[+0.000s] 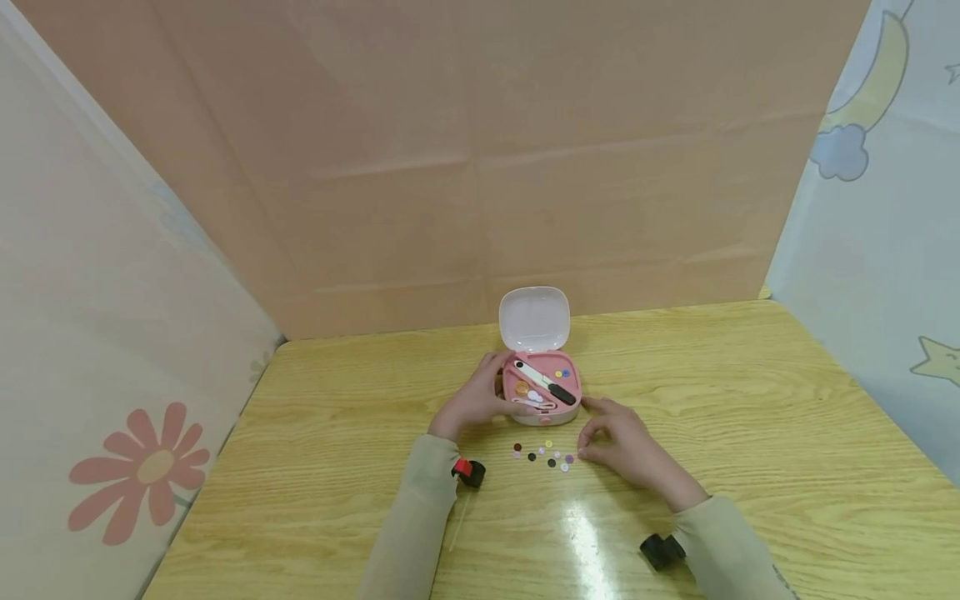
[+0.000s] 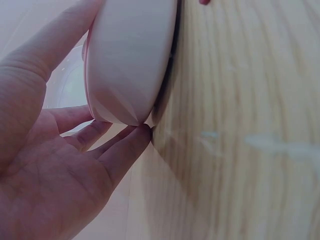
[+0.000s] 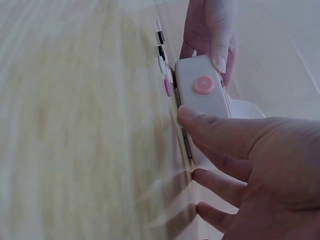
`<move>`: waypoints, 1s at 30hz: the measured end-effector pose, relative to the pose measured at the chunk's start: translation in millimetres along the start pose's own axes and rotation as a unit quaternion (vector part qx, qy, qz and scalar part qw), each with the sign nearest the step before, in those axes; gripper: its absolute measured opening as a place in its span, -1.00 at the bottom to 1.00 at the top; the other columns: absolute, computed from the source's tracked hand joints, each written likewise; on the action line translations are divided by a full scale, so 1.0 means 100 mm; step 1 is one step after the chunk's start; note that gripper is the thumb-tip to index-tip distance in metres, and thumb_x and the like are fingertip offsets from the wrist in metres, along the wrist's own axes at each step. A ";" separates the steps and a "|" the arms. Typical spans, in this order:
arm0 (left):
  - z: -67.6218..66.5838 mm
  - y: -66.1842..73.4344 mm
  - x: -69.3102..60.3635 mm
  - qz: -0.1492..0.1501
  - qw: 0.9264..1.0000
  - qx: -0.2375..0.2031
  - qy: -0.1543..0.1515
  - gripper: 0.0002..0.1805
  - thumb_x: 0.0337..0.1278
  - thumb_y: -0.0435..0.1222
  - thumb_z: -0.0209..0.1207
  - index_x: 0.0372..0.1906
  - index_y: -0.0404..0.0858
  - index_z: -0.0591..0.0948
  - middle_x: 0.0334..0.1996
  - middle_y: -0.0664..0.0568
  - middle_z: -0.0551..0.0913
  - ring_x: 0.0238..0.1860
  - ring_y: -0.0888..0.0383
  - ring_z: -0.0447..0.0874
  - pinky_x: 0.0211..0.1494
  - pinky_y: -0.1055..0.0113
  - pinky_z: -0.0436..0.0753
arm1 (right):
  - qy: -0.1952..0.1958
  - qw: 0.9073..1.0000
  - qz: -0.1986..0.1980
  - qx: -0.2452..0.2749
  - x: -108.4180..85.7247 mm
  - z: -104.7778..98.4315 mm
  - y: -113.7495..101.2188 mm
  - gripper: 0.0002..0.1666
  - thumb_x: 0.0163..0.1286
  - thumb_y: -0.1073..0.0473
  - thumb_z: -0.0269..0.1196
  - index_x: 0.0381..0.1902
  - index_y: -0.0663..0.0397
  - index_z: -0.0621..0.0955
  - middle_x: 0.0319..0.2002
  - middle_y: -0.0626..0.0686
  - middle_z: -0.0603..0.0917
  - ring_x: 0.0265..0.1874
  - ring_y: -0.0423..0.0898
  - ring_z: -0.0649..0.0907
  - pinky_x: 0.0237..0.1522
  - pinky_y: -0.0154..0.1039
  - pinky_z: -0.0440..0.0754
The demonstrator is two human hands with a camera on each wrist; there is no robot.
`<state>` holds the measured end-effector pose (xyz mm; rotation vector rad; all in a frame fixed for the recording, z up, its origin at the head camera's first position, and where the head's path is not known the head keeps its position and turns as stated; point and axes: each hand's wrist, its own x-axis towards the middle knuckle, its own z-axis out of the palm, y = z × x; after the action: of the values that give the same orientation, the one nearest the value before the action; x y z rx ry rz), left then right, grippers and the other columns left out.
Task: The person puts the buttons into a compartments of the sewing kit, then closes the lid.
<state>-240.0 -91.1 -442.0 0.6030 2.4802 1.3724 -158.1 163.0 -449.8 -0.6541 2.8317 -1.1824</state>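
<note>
A pink sewing box (image 1: 540, 419) stands on the table with its lid (image 1: 535, 319) raised. Inside lie a white-and-black seam ripper or similar tool (image 1: 546, 383), an elastic or tape bundle (image 1: 534, 403), and a few buttons (image 1: 562, 373). My left hand (image 1: 477, 398) grips the box's left side, thumb near the front and fingers (image 2: 125, 150) round the back. Beside the right front corner is my right hand (image 1: 626, 442), fingers loosely bent and nothing seen between them. Its thumb and index finger are close to a purple button (image 1: 569, 459); other fingertips (image 3: 200, 173) touch the table.
Several small loose buttons (image 1: 552, 462) in various colours are scattered in front of the box. Wood-grain table (image 1: 337, 500) surrounds it, with a pink-beige cloth wall (image 1: 390, 208) behind and patterned cloths at both sides. Black wrist cameras (image 1: 662, 551) sit on both sleeves.
</note>
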 end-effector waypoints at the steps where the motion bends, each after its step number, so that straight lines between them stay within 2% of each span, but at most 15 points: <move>1: 0.00 0.00 0.00 0.001 1.000 0.000 0.000 0.05 -0.19 -0.12 0.50 0.47 -0.01 0.17 0.22 0.08 0.24 0.22 0.12 0.28 0.28 0.24 0.36 | 0.004 1.000 -0.003 0.002 0.00 0.00 0.02 -0.74 0.07 0.27 0.45 -0.60 -0.16 0.60 0.24 0.37 0.40 0.25 0.44 0.27 0.22 0.40 0.03; 4: 0.00 0.00 0.00 0.003 1.000 -0.001 0.000 0.05 -0.19 -0.12 0.50 0.47 0.00 0.17 0.22 0.06 0.24 0.22 0.11 0.29 0.28 0.23 0.37 | 0.008 1.000 -0.004 0.010 0.01 0.00 0.05 -0.76 0.09 0.25 0.45 -0.59 -0.16 0.60 0.23 0.34 0.41 0.23 0.41 0.30 0.21 0.36 0.09; 23: 0.00 0.02 0.00 0.001 1.000 -0.005 -0.004 0.03 -0.16 -0.15 0.49 0.46 -0.09 0.18 0.21 0.03 0.24 0.22 0.08 0.30 0.26 0.22 0.40 | -0.011 0.998 0.019 0.055 0.06 -0.07 0.12 -0.79 0.16 0.28 0.40 -0.53 -0.11 0.60 0.25 0.32 0.39 0.27 0.38 0.25 0.25 0.35 0.06; 26: 0.00 0.07 -0.03 0.000 1.000 -0.002 -0.003 0.02 -0.15 -0.19 0.49 0.45 -0.13 0.18 0.21 -0.03 0.24 0.19 0.06 0.31 0.25 0.20 0.41 | -0.010 0.998 0.018 0.051 0.07 -0.10 0.14 -0.80 0.16 0.29 0.39 -0.53 -0.09 0.61 0.24 0.33 0.40 0.26 0.38 0.27 0.26 0.34 0.08; 30: -0.04 0.25 -0.11 0.007 1.000 -0.025 -0.006 -0.03 -0.11 -0.32 0.46 0.43 -0.27 0.18 0.19 -0.20 0.24 0.17 -0.10 0.32 0.24 0.05 0.41 | -0.005 0.999 0.022 0.047 0.09 -0.13 0.15 -0.81 0.16 0.31 0.39 -0.52 -0.07 0.61 0.22 0.33 0.42 0.24 0.39 0.30 0.24 0.34 0.13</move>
<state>-226.2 -87.0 -418.6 0.6183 2.4302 1.4269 -174.2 177.3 -449.2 -0.5882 2.7475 -1.2916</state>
